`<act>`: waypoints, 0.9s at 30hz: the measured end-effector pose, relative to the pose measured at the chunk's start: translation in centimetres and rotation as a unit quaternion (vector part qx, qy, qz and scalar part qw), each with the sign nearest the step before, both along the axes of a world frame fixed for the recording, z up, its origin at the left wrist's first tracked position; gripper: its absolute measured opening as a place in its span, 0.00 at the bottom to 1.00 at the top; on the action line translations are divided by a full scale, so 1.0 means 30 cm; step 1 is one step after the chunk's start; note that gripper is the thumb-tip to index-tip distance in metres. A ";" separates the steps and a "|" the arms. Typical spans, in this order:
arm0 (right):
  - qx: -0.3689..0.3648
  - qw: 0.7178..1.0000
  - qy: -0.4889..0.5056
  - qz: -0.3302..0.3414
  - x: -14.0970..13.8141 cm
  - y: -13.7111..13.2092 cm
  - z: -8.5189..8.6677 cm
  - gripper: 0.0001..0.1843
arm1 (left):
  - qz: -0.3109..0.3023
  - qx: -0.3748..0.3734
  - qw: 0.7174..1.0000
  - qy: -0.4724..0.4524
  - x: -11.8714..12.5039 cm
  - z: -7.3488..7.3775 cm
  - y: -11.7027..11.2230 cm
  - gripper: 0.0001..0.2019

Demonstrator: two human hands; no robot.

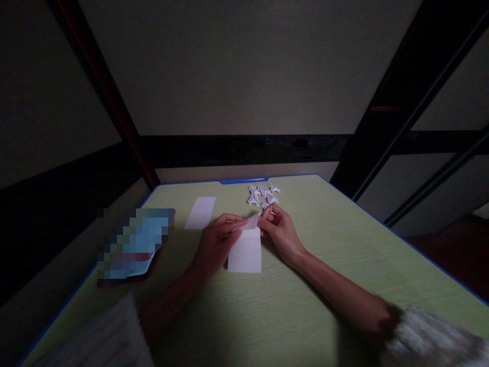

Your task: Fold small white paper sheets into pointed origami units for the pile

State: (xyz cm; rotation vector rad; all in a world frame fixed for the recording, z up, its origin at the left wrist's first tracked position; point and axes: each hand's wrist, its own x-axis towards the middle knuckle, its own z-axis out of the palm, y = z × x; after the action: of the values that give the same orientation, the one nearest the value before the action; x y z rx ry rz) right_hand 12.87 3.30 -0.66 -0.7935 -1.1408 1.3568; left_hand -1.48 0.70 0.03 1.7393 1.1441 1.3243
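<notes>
A white paper strip (245, 252) lies lengthwise on the pale green table (313, 285) in front of me. My left hand (217, 242) and my right hand (278, 229) both pinch its far end, which is folded up toward me. Just beyond my right hand sits a small pile of several folded white paper pieces (263, 195). Another flat white strip (200, 212) lies to the left of my left hand, untouched.
A blurred blue and red object (132, 247) rests at the table's left edge. The table has a blue rim (244, 180). Dark wooden beams and a pale wall stand behind it. The room is dim.
</notes>
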 end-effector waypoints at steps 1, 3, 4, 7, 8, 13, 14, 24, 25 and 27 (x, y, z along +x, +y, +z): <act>0.004 1.000 -0.014 0.011 0.000 0.000 0.000 0.12 | 0.005 -0.001 1.000 -0.002 0.001 0.002 -0.001 0.10; 0.009 0.998 -0.038 0.042 0.001 -0.003 0.001 0.15 | 0.012 -0.005 1.000 -0.001 0.002 0.007 -0.003 0.10; 0.013 0.997 -0.047 0.057 0.001 -0.006 0.003 0.16 | 0.015 -0.006 1.000 0.002 0.003 0.010 -0.005 0.10; 0.022 0.994 -0.083 0.073 0.000 -0.013 0.010 0.14 | 0.010 -0.009 1.000 0.009 0.005 0.014 -0.010 0.10; 0.017 0.993 -0.095 0.070 0.000 -0.015 0.011 0.13 | 0.008 -0.010 1.000 0.009 0.006 0.015 -0.011 0.10; -0.030 0.996 -0.064 0.062 -0.002 -0.009 -0.003 0.10 | 0.030 -0.084 0.996 -0.029 0.013 0.009 -0.006 0.14; -0.035 0.996 -0.055 0.060 -0.002 -0.007 -0.006 0.10 | 0.029 -0.113 0.992 -0.047 0.014 0.007 -0.003 0.15; -0.011 0.998 -0.062 0.017 -0.002 0.000 -0.002 0.11 | 0.032 -0.168 0.977 -0.124 0.006 0.005 0.008 0.09; -0.008 0.998 -0.065 0.016 -0.001 0.000 -0.003 0.11 | 0.031 -0.173 0.976 -0.128 0.005 0.004 0.008 0.10; -0.004 0.998 -0.067 0.018 0.002 0.002 -0.006 0.12 | 0.023 -0.186 0.971 -0.145 0.005 0.002 0.008 0.11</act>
State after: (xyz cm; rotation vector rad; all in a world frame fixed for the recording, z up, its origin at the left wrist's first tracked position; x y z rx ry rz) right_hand 12.93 3.35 -0.85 -0.8854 -1.2596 1.3542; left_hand -1.33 0.94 0.10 1.2137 1.1780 1.2455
